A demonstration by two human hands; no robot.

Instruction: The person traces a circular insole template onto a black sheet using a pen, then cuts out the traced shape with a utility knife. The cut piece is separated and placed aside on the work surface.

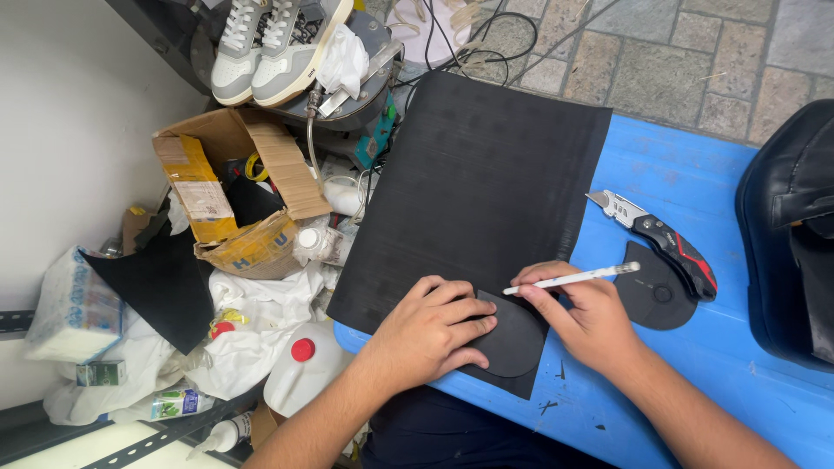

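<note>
left hand (432, 328): flat, fingers spread, pressing rounded black template (512, 340) on black sheet (482, 187)
right hand (584, 314): pinching white pencil (571, 279)
2 o'clock: utility knife (662, 236), black cutout (653, 300) on blue surface (695, 165)
9 o'clock: floor clutter, cardboard box (234, 187)

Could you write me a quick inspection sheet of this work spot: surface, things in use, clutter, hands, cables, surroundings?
Surface: blue table, scuffed with dark marks.
Job's things: black sheet hanging over the table's edge; rounded black template on its near corner; white pen; folding utility knife; cut black piece.
Clutter: torn cardboard box, white jug with red cap, rags, small bottles.
Hands: left hand presses the template; right hand holds the pen at its edge.
Cables: black wires on the floor.
Surroundings: pair of sneakers, stone paving, white wall, black bag.
</note>
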